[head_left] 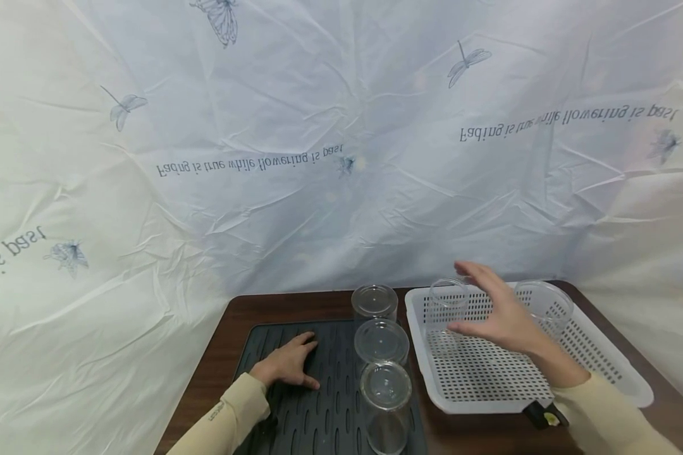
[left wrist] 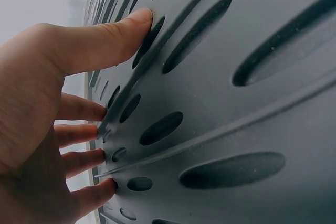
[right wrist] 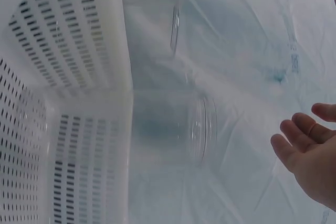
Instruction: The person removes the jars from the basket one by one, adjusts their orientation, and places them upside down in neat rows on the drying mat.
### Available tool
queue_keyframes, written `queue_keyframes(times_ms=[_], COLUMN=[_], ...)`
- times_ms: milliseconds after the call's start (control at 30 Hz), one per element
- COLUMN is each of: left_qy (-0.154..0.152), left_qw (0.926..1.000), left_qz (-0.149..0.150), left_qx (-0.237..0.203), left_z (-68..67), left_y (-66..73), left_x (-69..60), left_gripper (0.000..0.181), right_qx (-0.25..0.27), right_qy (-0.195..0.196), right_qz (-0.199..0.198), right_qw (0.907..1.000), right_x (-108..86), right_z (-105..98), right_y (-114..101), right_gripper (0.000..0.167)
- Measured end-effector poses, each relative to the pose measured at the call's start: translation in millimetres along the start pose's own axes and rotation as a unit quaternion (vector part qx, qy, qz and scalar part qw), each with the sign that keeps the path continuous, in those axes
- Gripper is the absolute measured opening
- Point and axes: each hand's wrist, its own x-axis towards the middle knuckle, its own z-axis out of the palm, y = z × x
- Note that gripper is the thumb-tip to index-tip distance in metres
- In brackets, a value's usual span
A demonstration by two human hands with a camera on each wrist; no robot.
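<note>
The left hand (head_left: 287, 364) rests on the dark ribbed mat (head_left: 319, 417), its fingers spread and fingertips touching the surface; in the left wrist view the thumb and fingers lie against the slotted mat (left wrist: 210, 103). Above the white perforated basket (head_left: 478, 379), the right hand (head_left: 503, 316) is held with thumb and fingers apart and nothing between them. A clear jar (head_left: 448, 303) stands in the basket's back left corner, beside the right fingertips. Another clear container (head_left: 546, 303) is at the basket's back right, partly behind the wrist. The right wrist view shows the hand (right wrist: 315, 156) away from the containers.
Three clear lidded jars stand in a row along the mat's right side: a back one (head_left: 374, 302), a middle one (head_left: 381, 341) and a front one (head_left: 386, 392). A black tag (head_left: 543, 415) lies by the basket's front edge. White printed cloth (head_left: 341, 221) hangs behind the brown table (head_left: 216, 354).
</note>
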Motion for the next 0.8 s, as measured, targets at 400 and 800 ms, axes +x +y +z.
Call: queue_keyframes(times_ms=[400, 800], left_qy=[0.003, 0.003], left_qw=[1.0000, 1.0000], left_qz=[0.008, 0.005], left_qx=[-0.002, -0.004], left_z=[-0.3, -0.2], left_y=[-0.1, 0.6], left_x=[-2.7, -1.9], left_gripper=[0.098, 0.099], right_qx=[-0.050, -0.119], right_qy=[0.077, 0.040], right_qz=[0.082, 0.189], right_qw=[0.9924, 0.9739], right_x=[1.8, -11.8], right_z=[-27, -41], right_y=[33, 67], right_gripper=[0.103, 0.112])
